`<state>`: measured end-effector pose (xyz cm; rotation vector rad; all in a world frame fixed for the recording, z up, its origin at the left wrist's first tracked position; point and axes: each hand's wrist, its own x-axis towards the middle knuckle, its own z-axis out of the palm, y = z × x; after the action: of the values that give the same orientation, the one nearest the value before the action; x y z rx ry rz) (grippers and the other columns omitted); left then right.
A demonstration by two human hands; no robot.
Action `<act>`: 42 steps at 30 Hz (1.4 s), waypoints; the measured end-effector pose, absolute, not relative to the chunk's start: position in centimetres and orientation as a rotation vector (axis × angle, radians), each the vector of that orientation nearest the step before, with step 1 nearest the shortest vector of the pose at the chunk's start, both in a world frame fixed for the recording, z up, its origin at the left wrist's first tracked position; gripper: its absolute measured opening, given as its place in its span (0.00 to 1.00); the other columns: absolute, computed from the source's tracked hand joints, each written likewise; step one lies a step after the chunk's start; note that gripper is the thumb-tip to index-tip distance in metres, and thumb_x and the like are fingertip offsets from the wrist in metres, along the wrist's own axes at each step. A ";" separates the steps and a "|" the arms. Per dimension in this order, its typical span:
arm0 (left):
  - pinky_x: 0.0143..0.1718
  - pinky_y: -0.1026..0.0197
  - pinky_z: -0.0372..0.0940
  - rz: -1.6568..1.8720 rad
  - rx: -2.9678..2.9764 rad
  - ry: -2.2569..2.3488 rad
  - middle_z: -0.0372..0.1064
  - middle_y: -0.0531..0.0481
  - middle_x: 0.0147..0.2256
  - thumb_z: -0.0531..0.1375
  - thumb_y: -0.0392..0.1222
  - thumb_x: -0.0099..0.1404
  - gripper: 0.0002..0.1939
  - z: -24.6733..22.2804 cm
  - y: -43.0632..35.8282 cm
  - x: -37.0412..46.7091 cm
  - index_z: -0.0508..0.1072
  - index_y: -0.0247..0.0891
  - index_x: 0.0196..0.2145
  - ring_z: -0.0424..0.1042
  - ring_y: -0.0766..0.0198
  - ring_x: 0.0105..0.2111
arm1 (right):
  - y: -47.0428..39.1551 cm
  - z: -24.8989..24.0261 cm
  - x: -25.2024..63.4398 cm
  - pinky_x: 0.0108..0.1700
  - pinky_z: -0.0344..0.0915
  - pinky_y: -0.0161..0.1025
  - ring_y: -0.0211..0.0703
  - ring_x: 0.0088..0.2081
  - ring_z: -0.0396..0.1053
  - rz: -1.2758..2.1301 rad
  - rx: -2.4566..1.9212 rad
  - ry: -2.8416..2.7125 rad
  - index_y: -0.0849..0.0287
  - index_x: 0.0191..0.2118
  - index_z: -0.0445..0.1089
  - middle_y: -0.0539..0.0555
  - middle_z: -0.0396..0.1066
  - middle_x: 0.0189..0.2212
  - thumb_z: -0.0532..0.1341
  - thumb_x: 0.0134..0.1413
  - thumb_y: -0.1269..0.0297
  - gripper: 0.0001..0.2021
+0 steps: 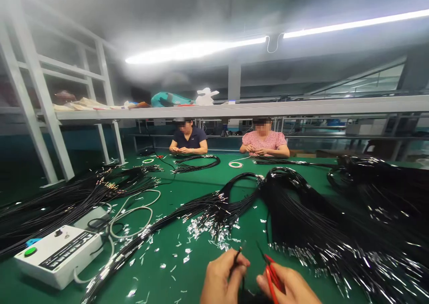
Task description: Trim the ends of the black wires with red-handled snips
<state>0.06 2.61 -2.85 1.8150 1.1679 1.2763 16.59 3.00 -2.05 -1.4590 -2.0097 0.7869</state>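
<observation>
My left hand (224,277) pinches a thin black wire (237,254) near its end, at the bottom middle of the head view. My right hand (291,286) grips a small red-handled tool (271,270) whose dark tips point up toward the wire's end. The two hands sit close together above the green table (174,201). Just beyond them lies a big bundle of black wires (301,214) with shiny metal ends, and bits of silver scrap (201,230) are strewn in front of it.
A white control box (58,255) with a green button and a grey cable stands at the left. More black wire bundles (67,197) spread left and right (378,179). Two people (188,139) (264,141) sit across the table handling wires. A tape ring (235,164) lies near them.
</observation>
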 end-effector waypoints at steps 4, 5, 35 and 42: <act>0.29 0.66 0.60 1.256 1.547 1.106 0.69 0.49 0.25 0.53 0.43 0.59 0.10 -1.9 2.3 -0.1 0.70 0.35 0.28 0.68 0.64 0.26 | 2.3 -0.2 18.2 0.19 0.41 0.34 0.36 0.16 0.52 0.293 -1.646 -2.376 0.57 0.17 0.59 0.46 0.57 0.12 0.54 0.48 0.55 0.15; 0.30 0.66 0.60 1.259 1.509 1.079 0.69 0.49 0.25 0.54 0.43 0.59 0.10 -1.9 2.3 -0.1 0.70 0.35 0.28 0.68 0.64 0.27 | 2.0 0.3 18.4 0.19 0.41 0.35 0.37 0.15 0.54 0.185 -1.658 -2.432 0.57 0.17 0.61 0.47 0.60 0.12 0.55 0.48 0.55 0.15; 0.29 0.64 0.61 1.175 1.421 0.995 0.70 0.49 0.25 0.57 0.51 0.55 0.15 -3.2 2.9 -0.2 0.69 0.34 0.26 0.67 0.65 0.25 | 2.4 -0.5 17.8 0.15 0.32 0.41 0.43 0.12 0.67 -0.779 -1.322 -2.749 0.59 0.19 0.67 0.50 0.70 0.11 0.63 0.39 0.61 0.08; 0.32 0.64 0.61 1.279 1.285 1.052 0.72 0.46 0.27 0.58 0.52 0.54 0.15 -2.8 2.9 -0.4 0.68 0.34 0.26 0.68 0.63 0.29 | 2.5 -0.5 19.2 0.16 0.40 0.37 0.41 0.16 0.68 -0.501 -1.482 -2.577 0.59 0.20 0.66 0.51 0.72 0.14 0.57 0.48 0.61 0.11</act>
<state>-0.41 2.86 -2.81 1.2853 1.0523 1.2793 19.20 2.49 -0.47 -1.4822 -2.5768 -0.5006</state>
